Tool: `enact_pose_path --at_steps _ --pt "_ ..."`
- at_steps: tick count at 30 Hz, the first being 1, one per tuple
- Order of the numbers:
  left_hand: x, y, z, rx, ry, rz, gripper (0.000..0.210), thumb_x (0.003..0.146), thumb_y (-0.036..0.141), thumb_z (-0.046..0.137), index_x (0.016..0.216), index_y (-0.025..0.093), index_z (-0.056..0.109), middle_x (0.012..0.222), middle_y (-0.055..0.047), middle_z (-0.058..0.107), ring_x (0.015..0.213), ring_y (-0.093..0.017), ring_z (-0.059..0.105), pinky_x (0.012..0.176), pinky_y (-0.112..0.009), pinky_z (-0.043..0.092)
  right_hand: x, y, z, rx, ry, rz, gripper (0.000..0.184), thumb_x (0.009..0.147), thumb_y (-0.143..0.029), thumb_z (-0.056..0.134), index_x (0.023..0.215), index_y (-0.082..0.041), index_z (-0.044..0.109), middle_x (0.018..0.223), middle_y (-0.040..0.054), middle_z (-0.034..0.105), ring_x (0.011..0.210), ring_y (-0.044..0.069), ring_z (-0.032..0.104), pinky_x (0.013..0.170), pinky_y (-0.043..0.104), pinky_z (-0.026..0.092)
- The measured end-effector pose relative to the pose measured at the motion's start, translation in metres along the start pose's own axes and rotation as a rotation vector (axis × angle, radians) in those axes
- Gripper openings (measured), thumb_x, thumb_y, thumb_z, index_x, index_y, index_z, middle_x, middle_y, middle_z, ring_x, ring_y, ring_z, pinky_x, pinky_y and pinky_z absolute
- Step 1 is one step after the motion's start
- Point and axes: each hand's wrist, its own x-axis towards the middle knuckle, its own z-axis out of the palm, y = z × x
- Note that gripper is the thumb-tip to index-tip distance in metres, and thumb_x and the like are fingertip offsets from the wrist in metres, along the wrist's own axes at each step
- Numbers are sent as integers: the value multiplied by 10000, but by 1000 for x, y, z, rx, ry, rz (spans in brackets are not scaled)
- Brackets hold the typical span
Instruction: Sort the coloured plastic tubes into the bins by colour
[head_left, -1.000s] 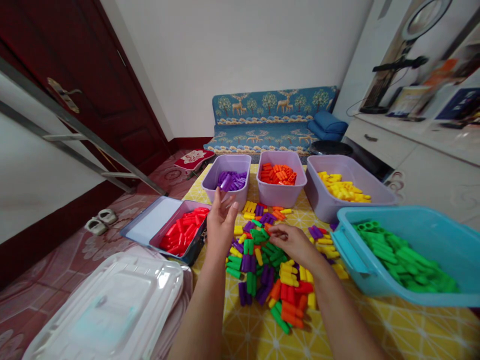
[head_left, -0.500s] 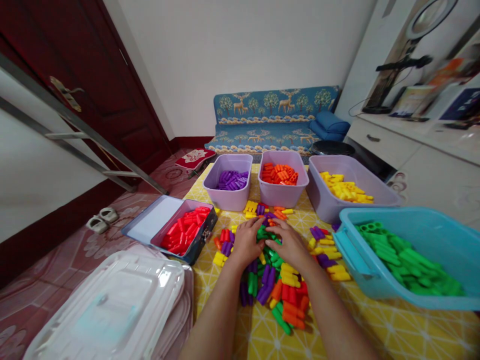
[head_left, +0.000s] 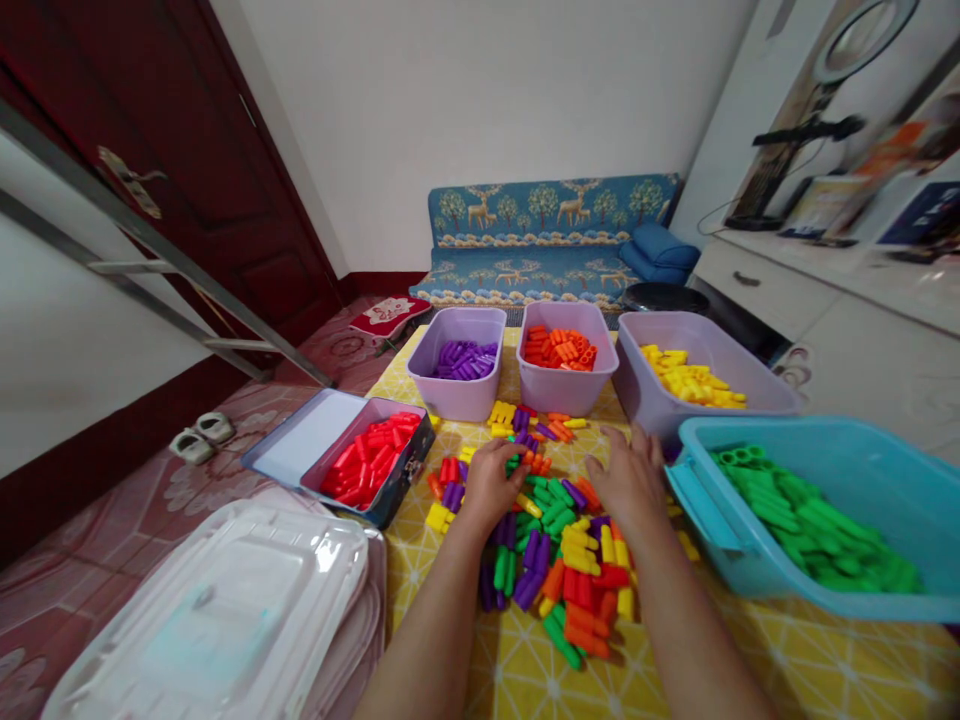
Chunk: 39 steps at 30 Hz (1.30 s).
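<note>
My left hand (head_left: 495, 482) is over the middle of a loose heap of coloured plastic tube pieces. Its curled fingers and thumb close round a green tube piece (head_left: 514, 463), partly hidden by the fingers. My right hand (head_left: 630, 475) hovers at the heap's right side, fingers apart and nothing visible in them, near the blue tub (head_left: 705, 510). Between the hands lie green pieces (head_left: 555, 510). Closer to me are purple pieces (head_left: 532, 570), yellow pieces (head_left: 580, 548) and orange pieces (head_left: 586, 630), some joined side by side.
Lilac tubs hold purple, orange and yellow pieces: left (head_left: 457, 400), middle (head_left: 566, 397), right (head_left: 645, 400). Green pieces fill the blue tub. An open tin (head_left: 405, 485) of red pieces stands left, beside stacked clear lids (head_left: 217, 600). A sofa (head_left: 525, 270) stands behind.
My right hand has moved right, away from my left hand, and its fingers have spread. My left hand has shifted little and stays by the green piece.
</note>
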Motion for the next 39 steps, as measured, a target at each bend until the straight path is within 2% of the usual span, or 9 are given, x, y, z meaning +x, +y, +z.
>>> enact_pose_path --at_steps 4,11,16,20,24,26,29,33,39 --pt "0 3 -1 -5 9 20 216 752 165 654 962 201 695 963 -53 668 920 -194 623 853 -318 490 -4 1 12 45 -151 65 458 723 -268 632 1167 -160 608 1329 213 479 1301 414 373 1046 601 292" --pt "-2 9 -5 -214 13 55 229 722 96 633 918 194 702 965 -51 655 948 -178 610 877 -299 480 -10 -30 33 782 -389 -26 474 737 -246 566 1208 -197 537 1241 103 604 1083 212 616 920 374 497" --pt "-3 11 -8 -404 28 21 308 640 -22 477 736 174 694 906 -32 663 948 -165 611 915 -300 465 -10 -30 28 827 -392 -2 498 765 -303 564 1248 -185 533 1132 97 666 862 180 668 772 327 536" --pt "-2 12 -8 -498 42 -5 279 626 -17 449 628 162 663 816 -36 663 872 -166 622 873 -302 473 -8 -28 26 777 -375 -31 350 740 -292 587 1062 -170 649 910 63 712 796 195 661 752 339 525" --pt "-2 15 -10 -539 62 -22 195 718 56 510 725 159 676 835 -43 682 888 -176 630 874 -300 470 -7 -32 20 816 -308 36 283 743 -313 595 968 -152 653 820 62 702 710 198 654 668 328 527" --pt "-3 18 -12 -572 66 -47 163 782 158 576 908 168 679 902 -47 691 908 -180 633 875 -304 472 -7 -34 16 839 -288 37 273 741 -309 609 968 -162 646 835 59 703 721 198 659 664 320 529" --pt "-3 22 -11 -595 72 -68 362 784 273 666 1134 195 622 950 -42 698 911 -181 636 885 -312 473 -8 -37 13 879 -307 34 261 713 -288 649 946 -173 640 840 56 707 737 199 667 690 328 541" --pt "-1 18 -5 -625 127 -109 321 770 288 687 1065 161 670 923 -59 712 839 -176 642 816 -296 497 -10 -42 15 1033 -332 57 338 706 -291 675 1020 -187 605 987 83 695 807 197 678 752 356 555" --pt "14 16 -26 -908 461 -284 449 734 370 710 1096 109 659 822 -57 718 595 -119 629 621 -245 517 -7 -43 15 1275 -288 22 574 714 -331 713 1234 -248 484 1365 136 509 1147 245 596 916 408 506"
